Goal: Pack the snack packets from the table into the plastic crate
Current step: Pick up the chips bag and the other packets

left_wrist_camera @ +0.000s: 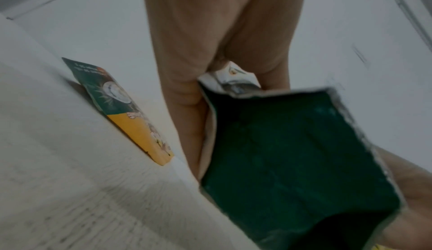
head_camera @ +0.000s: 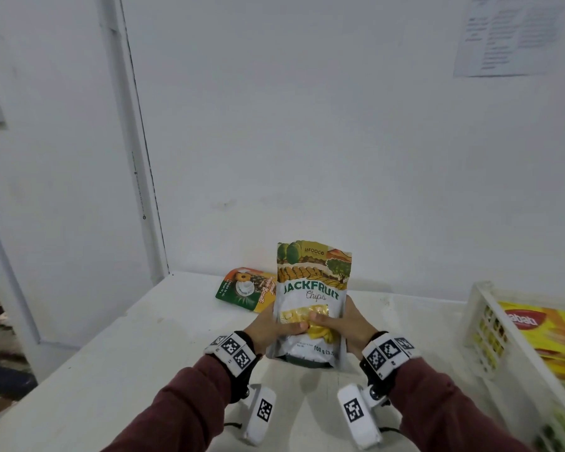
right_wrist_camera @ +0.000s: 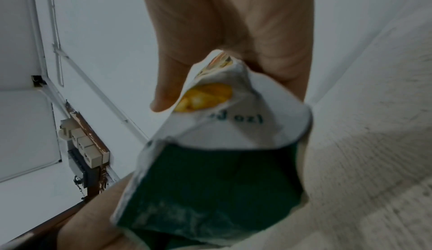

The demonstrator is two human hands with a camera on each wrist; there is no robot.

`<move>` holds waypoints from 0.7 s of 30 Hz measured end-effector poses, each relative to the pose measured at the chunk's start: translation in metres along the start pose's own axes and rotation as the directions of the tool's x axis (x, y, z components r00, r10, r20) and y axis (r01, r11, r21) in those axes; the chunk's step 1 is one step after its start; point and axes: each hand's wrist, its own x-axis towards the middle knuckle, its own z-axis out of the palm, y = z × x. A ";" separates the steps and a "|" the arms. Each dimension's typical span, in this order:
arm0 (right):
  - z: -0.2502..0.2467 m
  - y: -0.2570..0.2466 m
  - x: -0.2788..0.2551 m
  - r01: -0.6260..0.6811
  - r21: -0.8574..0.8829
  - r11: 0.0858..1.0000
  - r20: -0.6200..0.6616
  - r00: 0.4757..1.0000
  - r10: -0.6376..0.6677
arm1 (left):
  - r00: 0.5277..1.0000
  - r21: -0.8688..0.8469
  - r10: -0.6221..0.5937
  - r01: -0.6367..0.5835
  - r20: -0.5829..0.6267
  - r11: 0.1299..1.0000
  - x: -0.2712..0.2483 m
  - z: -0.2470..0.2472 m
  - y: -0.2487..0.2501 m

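A white jackfruit chips pouch (head_camera: pixel 310 301) stands upright above the table, held from both sides. My left hand (head_camera: pixel 274 324) grips its left edge with the thumb across the front. On the other edge my right hand (head_camera: pixel 346 324) grips the same way. The pouch's dark green bottom (left_wrist_camera: pixel 304 152) fills the left wrist view, and the pouch (right_wrist_camera: pixel 222 134) shows again in the right wrist view. A green and orange snack packet (head_camera: pixel 247 290) lies flat on the table behind the pouch, also visible as the packet (left_wrist_camera: pixel 126 110). The white plastic crate (head_camera: pixel 490 324) stands at the right.
A yellow and red snack bag (head_camera: pixel 548 334) lies inside the crate. The white table (head_camera: pixel 128 370) meets a white wall at the back, with its left edge open to the floor. A paper sheet (head_camera: pixel 519 34) hangs on the wall, top right.
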 end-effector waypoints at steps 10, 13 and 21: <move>-0.018 0.002 -0.002 0.057 -0.023 0.998 -0.045 0.997 -0.058 | 0.992 0.149 -0.124 0.121 0.006 0.981 0.007 0.014 0.005; -0.025 -0.001 -0.002 0.061 -0.071 0.996 -0.055 0.996 -0.065 | 0.937 0.240 -0.286 0.329 -0.199 0.913 0.011 0.008 0.016; -0.037 0.001 0.012 0.041 -0.064 0.997 -0.043 0.998 -0.044 | 0.911 0.875 -0.114 0.412 -0.396 0.253 0.050 -0.054 0.004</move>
